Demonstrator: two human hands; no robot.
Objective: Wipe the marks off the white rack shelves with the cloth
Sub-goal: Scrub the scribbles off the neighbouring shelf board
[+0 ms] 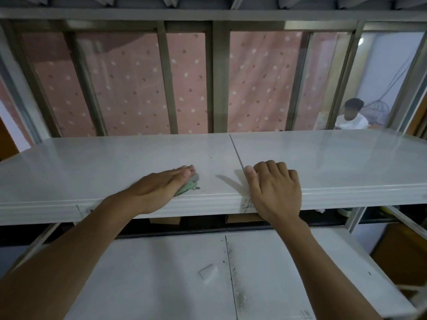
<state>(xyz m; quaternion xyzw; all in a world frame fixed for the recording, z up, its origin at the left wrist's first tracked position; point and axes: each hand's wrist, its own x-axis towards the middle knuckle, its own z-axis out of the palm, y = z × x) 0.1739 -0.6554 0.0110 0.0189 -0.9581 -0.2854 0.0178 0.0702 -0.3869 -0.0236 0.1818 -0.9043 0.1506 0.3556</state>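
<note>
The upper white shelf (115, 158) runs across the middle of the view, with a seam near its centre. My left hand (161, 188) lies flat on it, pressing a small green cloth (188, 186) against the surface near the front edge. A few dark specks sit just right of the cloth. My right hand (275, 188) rests over the shelf's front lip to the right of the seam, fingers curled, holding nothing. A pen mark (246, 203) shows on the lip beside that hand. The lower white shelf (150, 285) has dirt along its seam (238, 294).
A small white block (208, 272) lies on the lower shelf. Metal rack uprights (219, 77) stand behind the upper shelf, with a pink dotted curtain (129, 88) beyond. A person in white (352, 116) sits at far right. Cardboard boxes (165, 220) sit under the upper shelf.
</note>
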